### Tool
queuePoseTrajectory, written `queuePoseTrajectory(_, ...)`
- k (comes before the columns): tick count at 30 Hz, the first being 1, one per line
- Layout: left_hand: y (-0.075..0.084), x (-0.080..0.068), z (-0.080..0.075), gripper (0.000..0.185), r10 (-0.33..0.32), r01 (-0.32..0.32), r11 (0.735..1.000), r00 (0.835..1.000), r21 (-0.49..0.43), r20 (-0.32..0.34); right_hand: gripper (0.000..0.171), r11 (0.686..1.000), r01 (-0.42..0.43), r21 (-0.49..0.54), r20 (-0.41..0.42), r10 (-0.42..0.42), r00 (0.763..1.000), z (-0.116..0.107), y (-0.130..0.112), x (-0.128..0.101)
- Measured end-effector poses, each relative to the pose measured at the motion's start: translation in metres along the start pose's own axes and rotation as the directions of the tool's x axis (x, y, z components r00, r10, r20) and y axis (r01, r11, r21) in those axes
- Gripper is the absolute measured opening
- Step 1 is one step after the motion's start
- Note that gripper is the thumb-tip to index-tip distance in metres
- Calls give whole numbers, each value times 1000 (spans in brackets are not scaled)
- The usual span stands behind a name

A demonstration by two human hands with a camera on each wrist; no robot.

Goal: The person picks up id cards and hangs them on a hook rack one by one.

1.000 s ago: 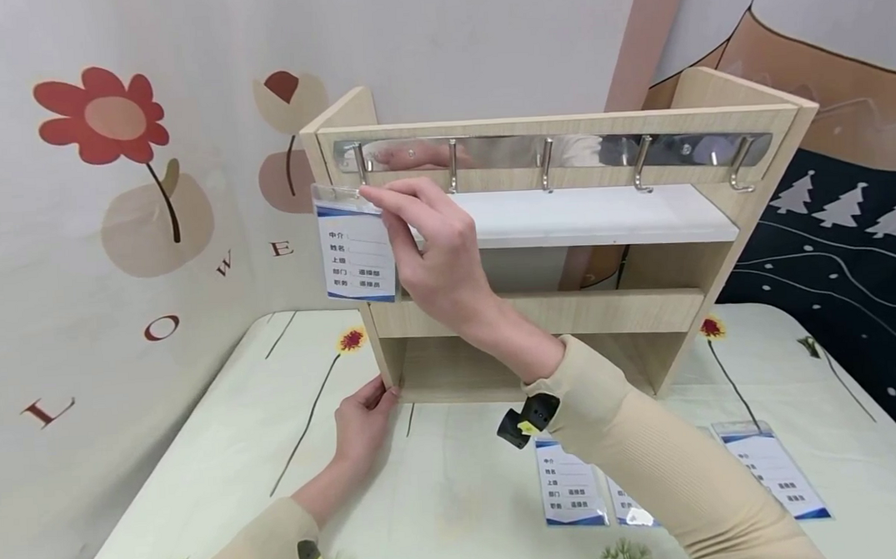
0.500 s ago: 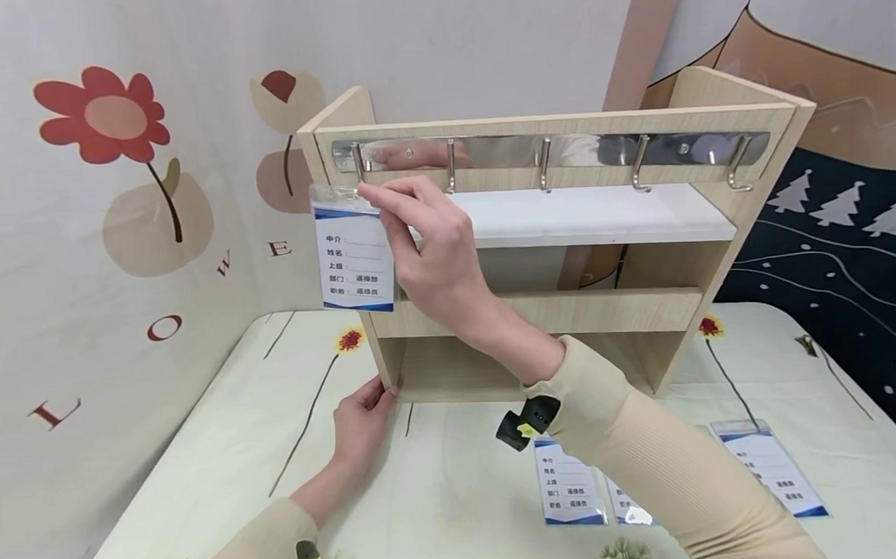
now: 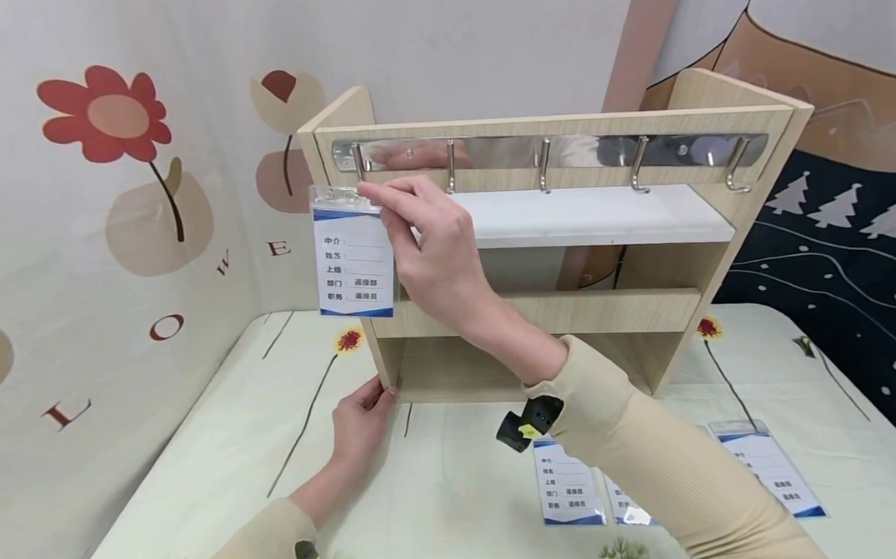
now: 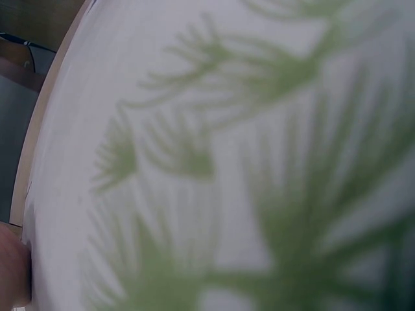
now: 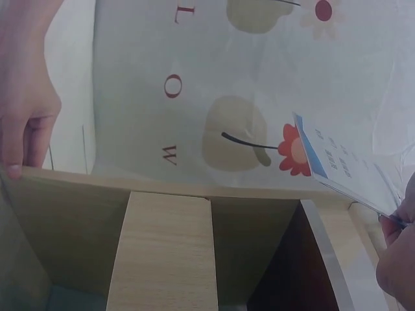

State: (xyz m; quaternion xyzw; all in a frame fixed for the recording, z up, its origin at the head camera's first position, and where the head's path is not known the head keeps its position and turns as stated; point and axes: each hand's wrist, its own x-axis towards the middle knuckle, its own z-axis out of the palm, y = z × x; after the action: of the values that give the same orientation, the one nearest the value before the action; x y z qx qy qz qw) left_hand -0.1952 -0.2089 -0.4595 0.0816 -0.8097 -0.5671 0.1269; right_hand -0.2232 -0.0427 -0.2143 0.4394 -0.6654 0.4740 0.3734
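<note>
Change since a second ago: badge card (image 3: 354, 258) now hangs more squarely and slightly lower; both hands unmoved.

Right hand (image 3: 435, 251): raised at the upper left of the wooden rack (image 3: 569, 307), thumb and forefinger pinching the card's clear top edge at the leftmost hook (image 3: 358, 164) of the metal hook rail (image 3: 555, 152). Whether the card's slot sits on the hook cannot be told.

Left hand (image 3: 360, 421): on the table (image 3: 223, 456), fingers loosely curved, fingertips touching the rack's lower left corner.

Also present: three more badge cards (image 3: 570, 491) flat on the table, right of the right sleeve; flower-print backdrop (image 3: 112, 161) behind.
</note>
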Motion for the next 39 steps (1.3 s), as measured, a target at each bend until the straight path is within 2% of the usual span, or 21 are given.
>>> queuePoseTrajectory(25,1,0,0,40,0,0,1000,1000,6,7,25,995,-100,-10,28,101,995,-1,1,3)
queuePoseTrajectory(34,0,1,1,41,-2,2,1000,1000,4,11,26,997,-59,-48,-3,59,998,3,8,0)
queuePoseTrajectory(39,-2,3,1,40,15,-15,1000,1000,6,1,32,996,-70,-56,-30,69,997,6,12,-4)
